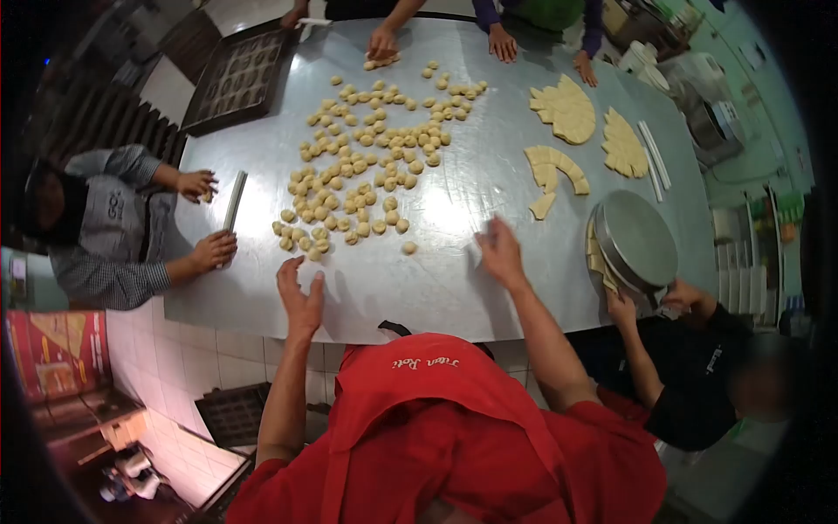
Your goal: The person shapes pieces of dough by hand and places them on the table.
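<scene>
Many small round dough balls [356, 162] lie scattered over the metal table. My left hand [301, 299] is just in front of the nearest of them, its fingers apart and nothing in it. A single dough ball [408, 248] sits apart from the group, between my two hands. To the right, my right hand [501, 253] is over bare metal with the thumb away from the fingers. It holds nothing I can see, and its fingertips are slightly blurred.
Cut dough sheets [572, 112] lie on the far right of the metal table [454, 301]. At right a co-worker's hands hold a round pan [642, 240] over dough. A person at left is beside a grey bar [235, 201]. A dark moulded tray [237, 77] and other people's hands [384, 42] are at the far side.
</scene>
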`<state>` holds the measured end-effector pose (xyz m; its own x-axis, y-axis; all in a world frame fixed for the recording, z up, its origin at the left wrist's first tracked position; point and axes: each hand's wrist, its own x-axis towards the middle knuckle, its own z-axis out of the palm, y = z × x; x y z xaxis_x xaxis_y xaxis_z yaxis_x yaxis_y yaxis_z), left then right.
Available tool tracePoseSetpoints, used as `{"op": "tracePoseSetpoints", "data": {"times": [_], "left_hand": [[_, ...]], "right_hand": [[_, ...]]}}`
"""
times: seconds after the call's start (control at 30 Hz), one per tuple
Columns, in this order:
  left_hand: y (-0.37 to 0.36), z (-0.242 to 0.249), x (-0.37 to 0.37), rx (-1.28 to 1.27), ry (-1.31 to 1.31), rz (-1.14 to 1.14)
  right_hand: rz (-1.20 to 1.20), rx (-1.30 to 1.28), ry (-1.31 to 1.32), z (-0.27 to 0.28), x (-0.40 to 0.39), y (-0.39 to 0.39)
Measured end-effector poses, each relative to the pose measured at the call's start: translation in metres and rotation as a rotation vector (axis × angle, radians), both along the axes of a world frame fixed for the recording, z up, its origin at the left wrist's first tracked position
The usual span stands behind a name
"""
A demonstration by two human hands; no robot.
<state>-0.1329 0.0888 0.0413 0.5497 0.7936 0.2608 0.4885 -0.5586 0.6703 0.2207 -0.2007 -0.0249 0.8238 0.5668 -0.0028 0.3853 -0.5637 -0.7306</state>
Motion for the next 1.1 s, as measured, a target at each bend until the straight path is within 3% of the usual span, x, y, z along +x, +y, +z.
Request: {"op": "tracePoseSetpoints", "data": {"times": [0.03,0.07,0.13,0.27,0.33,0.37,0.4,0.43,0.5,0.57,0.63,0.67,0.73,0.83,0.9,0.97,1.0,1.07,1.1], "left_hand": [[0.011,0.015,-0.001,-0.171,-0.027,0.021],[0.02,0.023,-0.001,-0.17,-0.027,0.004],[0.027,0.028,-0.004,-0.198,-0.015,-0.02],[0.016,0.005,0.014,-0.2,-0.094,-0.135],[-0.012,0.013,0.037,-0.373,-0.029,-0.148],[-0.024,0.004,0.05,-0.547,-0.028,-0.152],[-0.04,-0.002,0.062,-0.544,-0.074,-0.245],[-0.055,-0.011,0.076,-0.643,-0.162,-0.351],[-0.086,0.0,0.107,-1.132,-0.224,-0.421],[-0.117,0.024,0.129,-1.319,-0.298,-0.369],[-0.124,-0.006,0.14,-1.118,-0.238,-0.464],[-0.127,0.008,0.142,-1.113,-0.233,-0.466],[-0.14,0.05,0.144,-0.809,-0.203,-0.37],[-0.149,0.041,0.161,-0.804,-0.181,-0.326],[-0.168,0.041,0.169,-0.699,-0.25,-0.294],[-0.176,0.048,0.176,-0.486,-0.275,-0.284],[-0.18,0.046,0.177,-0.481,-0.279,-0.28],[-0.184,0.042,0.179,-0.394,-0.232,-0.279],[-0.188,0.043,0.177,-0.39,-0.234,-0.269]], "right_hand": [[-0.172,-0.066,-0.223,0.011,0.019,-0.002],[-0.373,-0.069,-0.363,0.002,0.045,-0.009],[-0.637,-0.197,-0.3,0.014,0.094,-0.022],[-0.577,-0.344,-0.328,0.033,0.122,-0.034],[-0.195,-0.237,0.129,0.042,0.118,-0.038],[-0.146,-0.139,0.108,0.021,0.106,-0.037],[-0.087,-0.047,0.09,-0.004,0.08,-0.034],[-0.16,0.02,0.411,0.022,0.038,-0.021],[-0.06,0.394,0.75,0.07,-0.04,0.001],[0.073,0.528,0.887,0.049,-0.075,0.011],[0.096,0.583,0.813,0.071,-0.101,0.018],[0.094,0.59,0.813,0.09,-0.106,0.019],[0.076,0.274,0.17,0.125,-0.112,0.013],[0.09,0.273,0.094,0.136,-0.108,0.006],[0.094,0.254,0.225,0.138,-0.106,-0.002],[0.073,0.384,0.523,0.132,-0.102,-0.008],[0.08,0.385,0.521,0.131,-0.1,-0.013],[0.067,0.752,1.132,0.13,-0.092,-0.022],[0.077,0.749,1.135,0.125,-0.088,-0.027]]}}
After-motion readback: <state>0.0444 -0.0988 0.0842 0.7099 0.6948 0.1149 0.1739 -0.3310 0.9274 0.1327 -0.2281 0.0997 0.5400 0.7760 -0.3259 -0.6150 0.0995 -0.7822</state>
